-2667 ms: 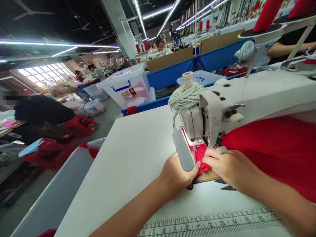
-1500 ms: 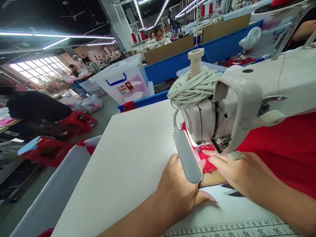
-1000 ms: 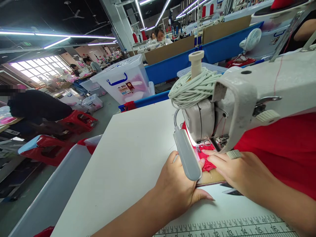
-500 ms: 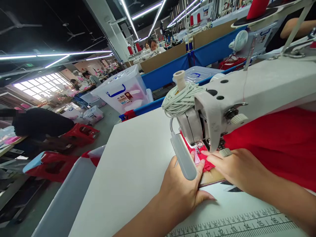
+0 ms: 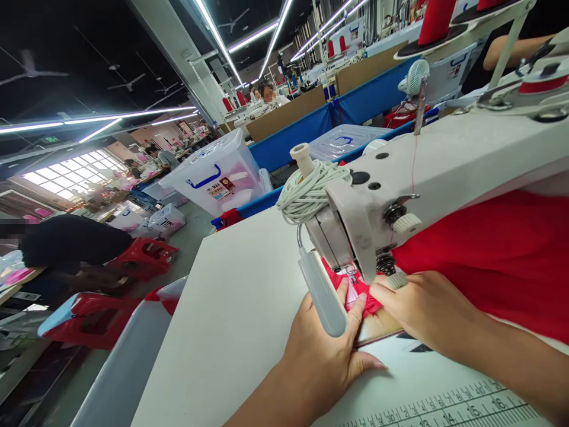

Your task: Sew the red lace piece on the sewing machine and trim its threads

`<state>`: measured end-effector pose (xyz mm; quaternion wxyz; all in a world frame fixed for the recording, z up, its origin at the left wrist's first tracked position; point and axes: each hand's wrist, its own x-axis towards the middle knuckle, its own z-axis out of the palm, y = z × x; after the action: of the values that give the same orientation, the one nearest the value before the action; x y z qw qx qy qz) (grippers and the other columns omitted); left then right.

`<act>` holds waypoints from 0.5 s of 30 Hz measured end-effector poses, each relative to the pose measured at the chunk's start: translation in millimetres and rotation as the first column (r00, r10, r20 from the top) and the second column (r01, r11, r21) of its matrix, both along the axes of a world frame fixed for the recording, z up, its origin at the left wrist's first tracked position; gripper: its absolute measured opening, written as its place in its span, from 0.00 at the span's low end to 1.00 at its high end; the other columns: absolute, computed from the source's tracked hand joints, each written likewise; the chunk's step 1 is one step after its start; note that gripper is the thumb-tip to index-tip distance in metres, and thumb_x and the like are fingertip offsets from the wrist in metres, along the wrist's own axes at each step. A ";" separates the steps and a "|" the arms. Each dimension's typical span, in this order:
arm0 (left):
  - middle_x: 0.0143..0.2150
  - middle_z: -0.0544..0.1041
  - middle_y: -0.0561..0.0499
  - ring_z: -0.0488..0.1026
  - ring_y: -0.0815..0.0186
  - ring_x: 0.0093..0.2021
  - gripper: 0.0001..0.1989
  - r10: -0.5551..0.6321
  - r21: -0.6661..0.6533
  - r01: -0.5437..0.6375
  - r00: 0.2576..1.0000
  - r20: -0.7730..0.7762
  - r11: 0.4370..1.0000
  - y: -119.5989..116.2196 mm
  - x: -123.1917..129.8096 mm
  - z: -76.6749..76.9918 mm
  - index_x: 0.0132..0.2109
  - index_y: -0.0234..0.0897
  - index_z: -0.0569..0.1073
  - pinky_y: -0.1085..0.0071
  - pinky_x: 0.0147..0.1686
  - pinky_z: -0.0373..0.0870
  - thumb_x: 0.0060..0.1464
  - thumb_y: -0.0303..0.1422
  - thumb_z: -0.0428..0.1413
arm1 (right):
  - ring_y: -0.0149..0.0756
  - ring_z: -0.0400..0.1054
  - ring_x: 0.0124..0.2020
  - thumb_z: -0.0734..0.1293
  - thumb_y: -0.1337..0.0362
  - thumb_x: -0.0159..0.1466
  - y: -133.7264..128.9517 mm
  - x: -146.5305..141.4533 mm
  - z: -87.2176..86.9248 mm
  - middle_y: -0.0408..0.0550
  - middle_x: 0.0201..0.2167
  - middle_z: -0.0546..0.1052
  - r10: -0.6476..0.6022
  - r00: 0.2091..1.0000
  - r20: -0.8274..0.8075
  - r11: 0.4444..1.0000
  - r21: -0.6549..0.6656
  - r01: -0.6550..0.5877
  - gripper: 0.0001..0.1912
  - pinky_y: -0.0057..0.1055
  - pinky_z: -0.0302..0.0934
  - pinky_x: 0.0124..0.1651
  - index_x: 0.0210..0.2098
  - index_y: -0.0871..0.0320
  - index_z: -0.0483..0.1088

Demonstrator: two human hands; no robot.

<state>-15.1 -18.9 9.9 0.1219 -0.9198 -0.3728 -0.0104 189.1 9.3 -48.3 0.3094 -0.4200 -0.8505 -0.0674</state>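
Under the presser foot (image 5: 352,275) of a white sewing machine (image 5: 471,151) lies red fabric (image 5: 371,304) with a small pink piece (image 5: 351,295) on it. My left hand (image 5: 316,353) rests on the near left side, its fingers stretched flat against the fabric and its thumb spread. A grey lamp bar (image 5: 320,290) covers part of that hand. At the fabric's right edge, my right hand (image 5: 429,305) has its fingers bent together on the cloth. The machine's knob partly hides those fingertips. More red fabric (image 5: 498,252) spreads beyond the right hand.
A ruler scale (image 5: 462,406) runs along the near edge of the white table (image 5: 231,308). Coiled pale cord (image 5: 311,188) hangs on the machine head. Clear plastic boxes (image 5: 222,172), red stools (image 5: 100,320) and several people stand or sit beyond.
The view has shifted slightly, so the machine sits farther left and lower. My right fingers, stretched toward the presser foot before, are now drawn back and bent. My left hand stays on the fabric.
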 end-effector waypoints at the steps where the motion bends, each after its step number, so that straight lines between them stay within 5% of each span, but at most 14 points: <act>1: 0.60 0.72 0.36 0.75 0.45 0.50 0.42 0.000 0.001 0.000 1.000 -0.002 1.000 0.1 0.2 -0.4 0.60 0.36 0.72 0.51 0.43 0.78 0.56 0.63 0.41 | 0.33 0.53 0.14 0.56 0.79 0.48 -0.2 0.5 0.1 0.40 0.17 0.60 0.019 1.000 -0.021 1.000 -0.006 -0.019 0.12 0.35 0.30 0.22 0.23 0.55 0.54; 5: 0.60 0.72 0.35 0.74 0.45 0.51 0.41 -0.017 -0.007 0.017 1.000 -0.006 1.000 0.5 0.3 -3.1 0.60 0.35 0.72 0.50 0.45 0.77 0.56 0.62 0.43 | 0.34 0.54 0.16 0.56 0.80 0.50 -1.7 -0.4 -1.0 0.41 0.19 0.61 0.068 0.995 -0.077 0.997 -0.015 -0.069 0.12 0.34 0.35 0.22 0.24 0.55 0.56; 10: 0.63 0.69 0.36 0.72 0.48 0.53 0.38 -0.034 -0.056 0.036 0.999 0.036 0.998 1.4 -0.1 0.6 0.59 0.36 0.72 0.51 0.47 0.75 0.57 0.61 0.45 | 0.35 0.55 0.18 0.58 0.78 0.52 -0.2 -5.9 1.5 0.42 0.20 0.60 -0.060 0.998 -0.037 0.997 0.043 0.061 0.10 0.32 0.40 0.24 0.25 0.55 0.60; 15: 0.62 0.69 0.36 0.71 0.50 0.54 0.35 -0.028 -0.145 0.033 0.999 0.031 0.989 4.3 -0.7 8.8 0.60 0.39 0.71 0.55 0.45 0.75 0.58 0.59 0.48 | 0.36 0.63 0.23 0.61 0.76 0.51 8.3 -6.5 7.3 0.49 0.26 0.70 -0.093 0.995 0.033 0.996 0.010 0.092 0.08 0.30 0.42 0.23 0.28 0.58 0.66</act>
<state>-15.8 -14.6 18.7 0.0491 -0.9316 -0.3602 0.0014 182.6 17.5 -41.0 0.2933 -0.4565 -0.8349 -0.0924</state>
